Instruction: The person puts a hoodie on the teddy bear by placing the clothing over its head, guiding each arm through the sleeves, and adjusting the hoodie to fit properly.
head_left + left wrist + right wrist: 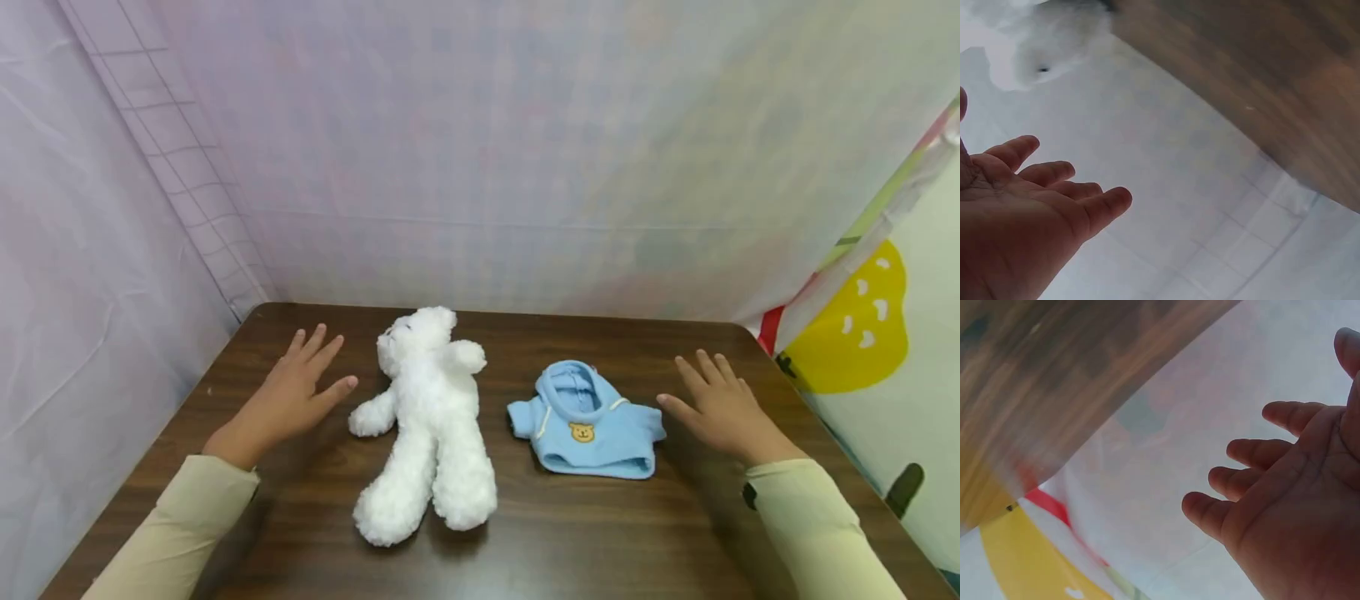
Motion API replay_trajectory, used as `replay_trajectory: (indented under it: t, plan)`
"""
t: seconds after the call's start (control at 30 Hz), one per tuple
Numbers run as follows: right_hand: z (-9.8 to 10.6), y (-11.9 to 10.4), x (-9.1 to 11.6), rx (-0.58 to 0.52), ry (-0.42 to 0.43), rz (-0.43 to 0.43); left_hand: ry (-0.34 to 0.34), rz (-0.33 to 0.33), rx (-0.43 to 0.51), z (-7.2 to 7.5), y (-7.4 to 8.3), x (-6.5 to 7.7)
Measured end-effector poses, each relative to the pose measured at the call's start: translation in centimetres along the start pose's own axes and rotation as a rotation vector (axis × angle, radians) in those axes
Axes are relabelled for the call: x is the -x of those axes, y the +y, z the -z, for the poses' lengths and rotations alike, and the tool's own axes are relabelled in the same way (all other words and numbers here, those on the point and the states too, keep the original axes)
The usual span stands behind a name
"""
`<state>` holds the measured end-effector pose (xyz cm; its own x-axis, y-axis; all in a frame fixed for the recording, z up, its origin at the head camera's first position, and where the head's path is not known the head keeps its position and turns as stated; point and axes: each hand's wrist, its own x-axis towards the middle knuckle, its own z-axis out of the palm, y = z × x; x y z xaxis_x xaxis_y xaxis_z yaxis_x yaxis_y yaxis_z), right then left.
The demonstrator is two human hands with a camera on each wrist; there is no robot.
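A white plush bear [435, 408] lies on its back on the dark wooden table [570, 542], its head toward the far edge and turned left. To its right a small light-blue doll shirt [618, 437] with a bear-face patch lies flat, neck opening facing away. My left hand [292, 396] is spread palm down to the left of the bear, apart from it. Beyond the shirt's right sleeve is my right hand [723, 408], fingers spread, holding nothing. Both palms show in the wrist views, and part of the bear's head [1054, 50] appears in the left one.
A pale curtain [480, 167] hangs behind the table's far edge and another stretch of cloth [67, 292] covers the left side. On the right, a white surface bears a yellow printed shape [855, 333] with a red strip [770, 329] beside it.
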<state>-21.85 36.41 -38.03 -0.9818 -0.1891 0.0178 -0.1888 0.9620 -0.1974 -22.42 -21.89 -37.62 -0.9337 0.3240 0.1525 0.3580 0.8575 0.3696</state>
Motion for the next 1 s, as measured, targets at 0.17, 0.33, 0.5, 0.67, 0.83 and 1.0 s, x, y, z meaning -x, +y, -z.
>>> replay_trajectory:
  t: [0.17, 0.33, 0.5, 0.67, 0.83, 1.0]
  plan:
    - [0.6, -2.0, -0.3, 0.005, 0.007, 0.029, 0.018, -0.044, 0.054, 1.3, 2.9, -0.6]
    - [1.2, -4.1, -0.6, 0.015, 0.02, 0.073, 0.041, -0.123, 0.093, 1.6, 7.0, -0.8]
    - [1.5, -5.6, -0.7, 0.001, 0.026, 0.119, 0.051, -0.243, 0.13, 1.5, 11.2, -1.0]
    - [1.6, -6.4, -0.9, -0.021, 0.02, 0.135, 0.0, -0.28, 0.189, 1.6, 14.8, -1.9]
    - [1.8, -7.3, -1.0, -0.039, 0.013, 0.15, -0.128, -0.2, 0.323, 1.8, 18.3, -3.4]
    - [2.0, -8.0, -1.4, -0.027, -0.001, 0.136, -0.183, -0.112, 0.375, 1.4, 21.3, -5.8]
